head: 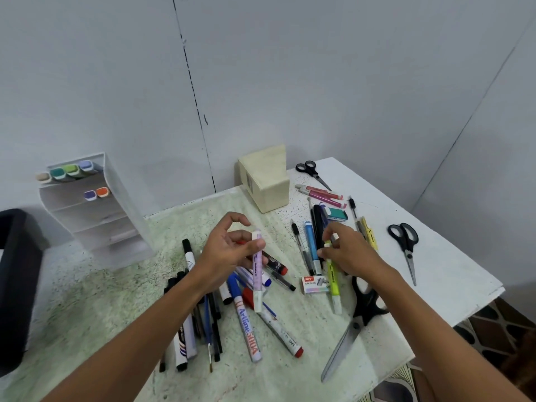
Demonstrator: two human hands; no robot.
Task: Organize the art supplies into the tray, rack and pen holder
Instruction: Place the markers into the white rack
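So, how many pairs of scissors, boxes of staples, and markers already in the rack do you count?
Scissors: 3
Staples box: 1
Markers in the rack: 6
Total: 10

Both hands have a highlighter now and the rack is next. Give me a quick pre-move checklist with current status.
1. Left hand holds the purple highlighter: ok, fingers curled round its upper part.
2. Right hand holds the yellow-green highlighter: ok, pinched near its top, lower end over the table.
3. Rack has free space: ok, second shelf holds only two highlighters and the lower shelves look bare.
4. Path to the rack: ok, nothing stands between the left hand and it.
5. Caps on both highlighters: cannot tell.
6. Staples box clear of the yellow-green highlighter: cannot tell, they lie very close.
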